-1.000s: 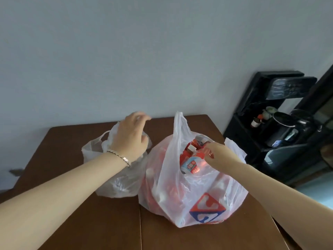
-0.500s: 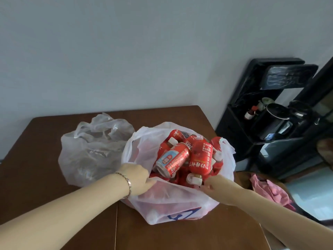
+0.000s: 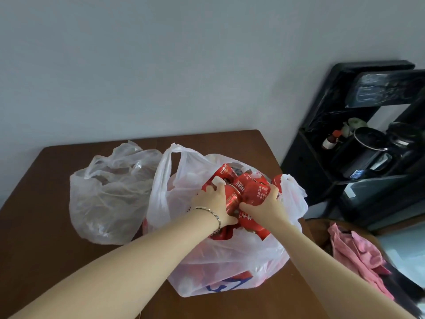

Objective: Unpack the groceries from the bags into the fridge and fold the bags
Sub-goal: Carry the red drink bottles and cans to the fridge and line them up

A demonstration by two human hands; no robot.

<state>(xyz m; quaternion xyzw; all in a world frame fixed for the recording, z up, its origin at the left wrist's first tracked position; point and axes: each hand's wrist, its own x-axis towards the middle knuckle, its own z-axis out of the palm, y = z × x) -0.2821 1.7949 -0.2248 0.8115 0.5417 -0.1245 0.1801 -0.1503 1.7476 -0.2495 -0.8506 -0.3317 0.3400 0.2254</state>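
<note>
Red drink bottles fill the white bag on the table. The left hand and the right hand each curl round one on top. What the clear bag alongside holds is hard to tell.

I've got both hands inside the open white bag on the brown table. Left hand (bracelet on the wrist) grips a red can. Right hand grips a red bottle just beside it. Other red bottles are packed around them. Clear bag touches the white bag's left side. Pink cloth lies off right, black rack beyond it.
</note>
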